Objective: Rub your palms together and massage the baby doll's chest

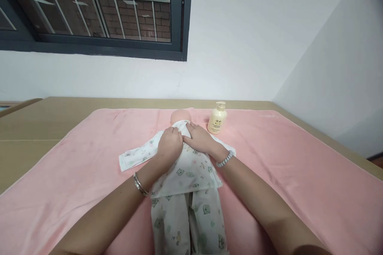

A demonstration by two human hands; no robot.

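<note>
A baby doll lies on its back in a white printed baby shirt point(187, 177) and matching baby pants point(172, 223). Only the rounded top of the doll's head point(180, 115) shows past the collar. My left hand point(170, 142) is closed over the upper front of the shirt, its fingers curled on the cloth near the collar. Flat on the chest, my right hand point(199, 137) has its fingers extended, and its thumb reaches to my left hand. One shirt sleeve point(134, 157) stretches out to the left; my right wrist partly covers the other.
Beyond my right hand, a cream pump bottle point(217, 119) stands upright. A pink blanket point(269, 155) is spread beneath the doll, over a wooden surface point(44, 127). White walls rise behind and at right, with a dark-framed barred window point(182, 16) at upper left.
</note>
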